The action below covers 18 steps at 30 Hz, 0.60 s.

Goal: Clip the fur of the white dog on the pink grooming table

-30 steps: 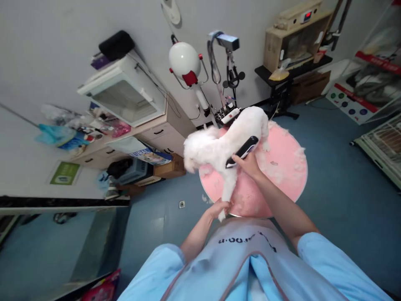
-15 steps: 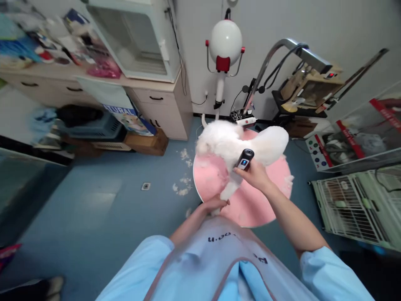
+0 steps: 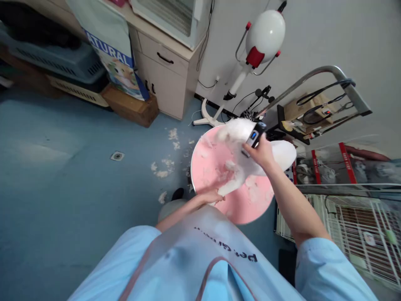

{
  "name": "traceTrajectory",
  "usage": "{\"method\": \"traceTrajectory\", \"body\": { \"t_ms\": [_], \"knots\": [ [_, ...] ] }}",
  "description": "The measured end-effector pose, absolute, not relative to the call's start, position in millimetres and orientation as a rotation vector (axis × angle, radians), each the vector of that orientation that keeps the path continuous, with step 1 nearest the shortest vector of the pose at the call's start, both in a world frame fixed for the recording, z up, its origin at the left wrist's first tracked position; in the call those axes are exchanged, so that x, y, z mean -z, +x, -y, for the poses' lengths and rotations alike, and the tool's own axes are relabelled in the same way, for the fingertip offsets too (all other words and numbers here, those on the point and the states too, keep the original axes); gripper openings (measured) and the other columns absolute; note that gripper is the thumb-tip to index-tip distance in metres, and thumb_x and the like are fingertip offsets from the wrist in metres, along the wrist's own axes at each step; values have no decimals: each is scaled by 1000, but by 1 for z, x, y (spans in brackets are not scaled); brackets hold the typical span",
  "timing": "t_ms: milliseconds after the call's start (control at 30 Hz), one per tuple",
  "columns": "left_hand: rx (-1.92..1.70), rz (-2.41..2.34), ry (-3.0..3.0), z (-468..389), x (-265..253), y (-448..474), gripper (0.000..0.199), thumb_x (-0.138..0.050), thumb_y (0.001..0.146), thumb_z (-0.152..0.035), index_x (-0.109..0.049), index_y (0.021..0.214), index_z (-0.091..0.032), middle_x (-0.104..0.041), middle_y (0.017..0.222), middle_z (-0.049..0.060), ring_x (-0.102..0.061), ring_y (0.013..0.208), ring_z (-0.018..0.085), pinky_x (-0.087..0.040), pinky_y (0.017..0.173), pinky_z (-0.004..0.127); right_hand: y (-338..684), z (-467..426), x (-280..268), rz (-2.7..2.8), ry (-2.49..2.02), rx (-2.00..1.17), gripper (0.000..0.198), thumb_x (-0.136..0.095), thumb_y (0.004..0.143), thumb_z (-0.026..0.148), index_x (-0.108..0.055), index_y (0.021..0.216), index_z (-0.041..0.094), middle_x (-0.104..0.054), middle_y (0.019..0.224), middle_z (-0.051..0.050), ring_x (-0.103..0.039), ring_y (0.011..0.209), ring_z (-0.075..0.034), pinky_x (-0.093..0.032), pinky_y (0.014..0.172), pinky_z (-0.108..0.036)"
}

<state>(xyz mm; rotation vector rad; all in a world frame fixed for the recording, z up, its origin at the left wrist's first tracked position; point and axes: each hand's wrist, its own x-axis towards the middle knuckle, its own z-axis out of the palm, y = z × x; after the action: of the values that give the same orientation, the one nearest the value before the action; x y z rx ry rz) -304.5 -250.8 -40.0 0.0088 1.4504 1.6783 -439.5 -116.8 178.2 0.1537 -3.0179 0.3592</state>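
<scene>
A white, fluffy dog (image 3: 239,128) is on a round pink grooming table (image 3: 246,210). My right hand (image 3: 263,154) is wrapped round a black and silver hair clipper (image 3: 254,135) with a small lit blue display. The clipper lies against the dog's upper body, and its cutting end is hidden from me. Near my apron, my left hand (image 3: 213,196) has closed round the lower end of one white leg (image 3: 233,184), stretched out toward me. Loose tufts of cut fur (image 3: 230,165) lie on the pink surface.
Clumps of fur (image 3: 162,173) are scattered on the blue floor left of the table. Behind it rise a white stand dryer (image 3: 265,35) and a curved metal arm (image 3: 313,75). Wire cages (image 3: 351,238) stand at the right, a cabinet (image 3: 167,81) at the back left.
My view has tilted and turned. The clipper has moved up along the dog's body, away from the held leg. My left hand keeps its hold on the leg.
</scene>
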Motion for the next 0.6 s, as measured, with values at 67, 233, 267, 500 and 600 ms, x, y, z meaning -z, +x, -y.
{"method": "traceTrajectory", "body": {
  "t_ms": [67, 233, 267, 500, 600],
  "knots": [
    [-1661, -1449, 27, 251, 40, -304, 13, -60, 70, -6, -66, 81, -12, -49, 48, -4, -42, 47, 11, -28, 49, 24, -449, 129, -176, 3205, 284, -184, 39, -70, 75, 46, -63, 102, 19, -73, 89, -9, -66, 82, -28, -48, 70, -35],
    [-1598, -1486, 48, 251, 39, -297, 6, -65, 69, -8, -63, 72, -13, -51, 49, -3, -47, 49, 12, -27, 50, 24, -462, 146, -171, 3107, 243, 66, 43, -62, 83, 49, -62, 112, 17, -74, 98, -13, -68, 91, -30, -48, 74, -35],
    [-1595, -1492, 45, 250, 40, -296, 6, -66, 70, -8, -62, 71, -13, -51, 49, -3, -47, 50, 12, -27, 50, 24, -464, 149, -169, 3090, 239, 102, 44, -61, 84, 49, -61, 114, 17, -74, 100, -14, -68, 92, -31, -48, 74, -35],
    [-1648, -1516, 35, 243, 37, -296, 9, -67, 72, -9, -66, 81, -10, -56, 57, -1, -51, 57, 14, -31, 54, 25, -467, 170, -157, 3317, 398, 498, 43, -64, 85, 46, -62, 115, 16, -75, 99, -16, -69, 88, -31, -48, 71, -35],
    [-1655, -1517, 34, 244, 32, -294, 8, -67, 72, -8, -66, 79, -10, -57, 59, 0, -52, 58, 15, -31, 55, 26, -475, 179, -153, 3249, 362, 585, 46, -61, 87, 45, -60, 120, 14, -74, 105, -18, -70, 89, -32, -48, 72, -35]
  ]
}}
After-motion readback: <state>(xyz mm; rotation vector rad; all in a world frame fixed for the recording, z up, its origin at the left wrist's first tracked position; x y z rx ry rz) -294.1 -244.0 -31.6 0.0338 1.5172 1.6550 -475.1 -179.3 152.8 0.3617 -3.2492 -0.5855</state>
